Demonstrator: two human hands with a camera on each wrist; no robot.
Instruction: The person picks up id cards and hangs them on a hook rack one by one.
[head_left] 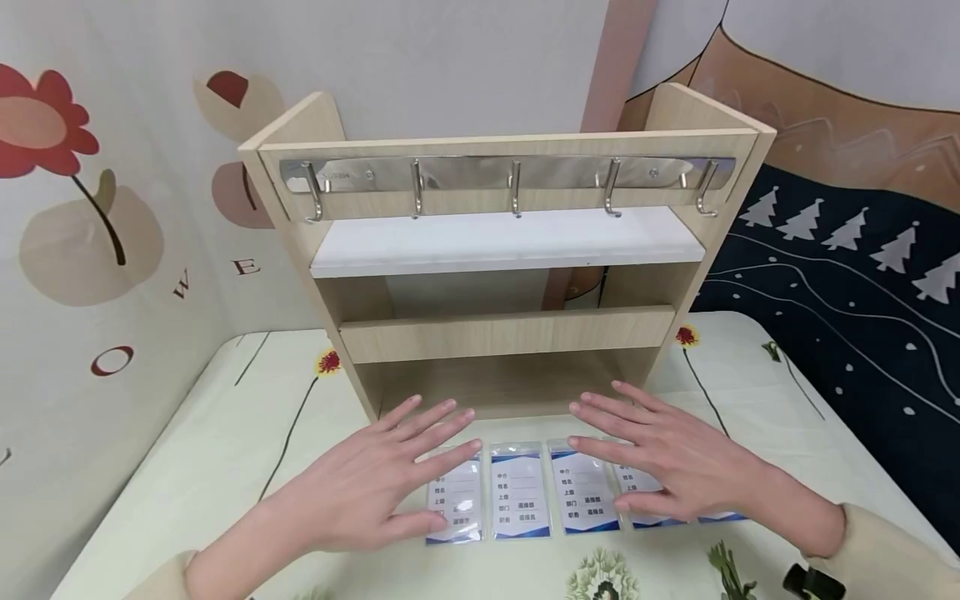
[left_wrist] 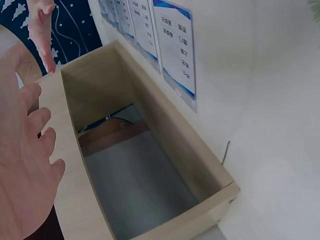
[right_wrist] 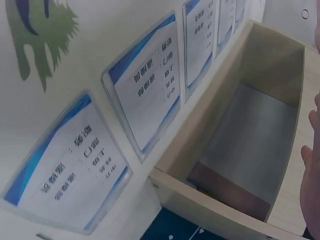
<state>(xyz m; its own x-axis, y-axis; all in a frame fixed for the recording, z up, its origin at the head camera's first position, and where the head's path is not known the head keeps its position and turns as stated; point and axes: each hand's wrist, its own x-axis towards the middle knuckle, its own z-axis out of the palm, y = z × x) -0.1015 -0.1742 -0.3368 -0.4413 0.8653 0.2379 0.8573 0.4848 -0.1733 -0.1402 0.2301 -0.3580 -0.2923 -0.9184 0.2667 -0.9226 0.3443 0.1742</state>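
Both hands hover, fingers spread, over a row of several badge cards in clear sleeves. My left hand (head_left: 382, 475) covers part of the leftmost badge card (head_left: 457, 504) and holds nothing. My right hand (head_left: 667, 454), also holding nothing, hides parts of the cards on the right. Between the hands, two cards show fully: one badge card (head_left: 519, 493) and its neighbour (head_left: 583, 490). Behind them stands a pale wooden shelf rack (head_left: 510, 335) with a metal hook strip (head_left: 465, 173) across its top. In the right wrist view, badge cards (right_wrist: 145, 82) lie along the rack's edge.
A cloth with flower prints (head_left: 247, 417) covers the table. A white shelf board (head_left: 510, 242) spans the rack under the hooks. Printed curtains hang behind, with a dark tree-patterned cloth (head_left: 847, 308) at the right. A black band (head_left: 813, 582) circles the right sleeve.
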